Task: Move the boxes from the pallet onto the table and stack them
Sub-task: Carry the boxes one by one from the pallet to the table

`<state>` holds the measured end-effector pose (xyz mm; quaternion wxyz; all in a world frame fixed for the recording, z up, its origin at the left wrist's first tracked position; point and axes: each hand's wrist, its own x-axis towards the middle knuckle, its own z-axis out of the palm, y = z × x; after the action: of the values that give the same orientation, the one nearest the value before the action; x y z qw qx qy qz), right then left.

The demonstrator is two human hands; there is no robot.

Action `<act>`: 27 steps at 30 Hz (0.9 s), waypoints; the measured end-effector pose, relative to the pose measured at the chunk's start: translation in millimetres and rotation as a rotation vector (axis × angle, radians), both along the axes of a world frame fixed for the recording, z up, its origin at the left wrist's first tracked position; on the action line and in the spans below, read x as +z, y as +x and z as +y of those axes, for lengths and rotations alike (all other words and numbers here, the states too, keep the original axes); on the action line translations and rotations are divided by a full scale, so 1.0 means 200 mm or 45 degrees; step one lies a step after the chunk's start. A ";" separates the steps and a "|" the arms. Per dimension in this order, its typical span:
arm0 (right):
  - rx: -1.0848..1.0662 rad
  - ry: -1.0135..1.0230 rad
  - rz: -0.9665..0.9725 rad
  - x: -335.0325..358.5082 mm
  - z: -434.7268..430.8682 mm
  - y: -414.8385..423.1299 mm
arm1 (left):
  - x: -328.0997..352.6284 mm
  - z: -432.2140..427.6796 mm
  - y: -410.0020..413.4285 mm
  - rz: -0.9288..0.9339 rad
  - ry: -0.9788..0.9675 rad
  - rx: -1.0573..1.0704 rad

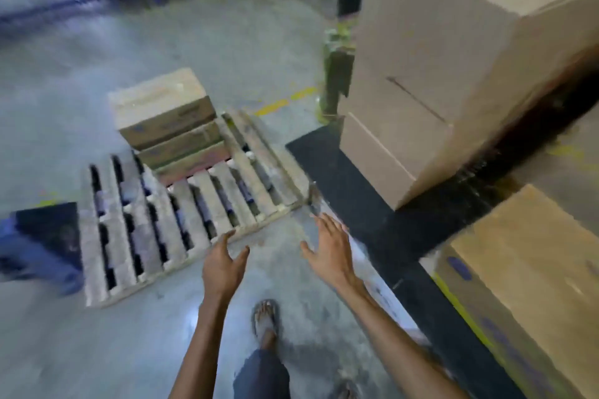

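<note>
The left grip [223, 264] is a bare hand spread wide, fingers straight and thumb splayed. It holds nothing and touches nothing. The right grip [330, 253] is the same, with fingers fanned, palm turned inward and nothing in it. Both hang in the air ahead of the body, above the floor [146, 350], with a gap between the half-facing palms. I judge this to be the shape for taking a carton by its two sides. A sandalled foot [265, 317] is planted below them, pointing toward the pallet.

Just beyond the fingertips lies the wooden pallet [201, 204], most of its slats bare. At its far edge stand the remaining boxes [162, 104], three cartons in one pile, each stepped back a little from the one below. They are well apart from both grips.

To the right is the black surface [356, 197], its near corner just beside the pallet's corner, so the carry looks short. On it rises the finished stack [437, 74], tall and set back from the edge. Another carton [534, 269] sits at lower right; I cannot tell whether it rests on the same surface.

The job seems well along. The top box likely comes next, and reaching it would take a step forward and a bend.
</note>
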<state>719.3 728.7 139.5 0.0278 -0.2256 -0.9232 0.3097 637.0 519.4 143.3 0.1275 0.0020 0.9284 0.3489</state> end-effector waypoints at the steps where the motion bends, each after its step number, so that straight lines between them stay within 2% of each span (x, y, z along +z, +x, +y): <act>1: 0.055 -0.022 -0.026 -0.02 -0.08 -0.11 | -0.01 -0.12 -0.06 -0.003 0.007 0.063; 4: 0.220 -0.075 -0.086 -0.11 -0.34 -0.49 | -0.07 -0.45 -0.28 -0.053 0.025 0.268; 10: 0.399 -0.110 -0.215 -0.20 -0.66 -1.22 | -0.10 -0.78 -0.82 -0.094 0.071 0.371; 17: 0.365 -0.185 -0.238 -0.12 -0.91 -1.98 | -0.01 -1.08 -1.52 -0.143 0.170 0.435; 22: 0.321 -0.194 -0.285 -0.11 -0.91 -2.42 | -0.02 -1.19 -1.98 -0.141 0.200 0.494; 27: 0.295 -0.156 -0.298 -0.20 -0.86 -3.06 | -0.07 -1.23 -2.58 -0.146 0.246 0.549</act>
<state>107.5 557.5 100.3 -0.1296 -0.1534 -0.9194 0.3381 120.5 273.8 128.8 0.1017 -0.2036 0.8610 0.4549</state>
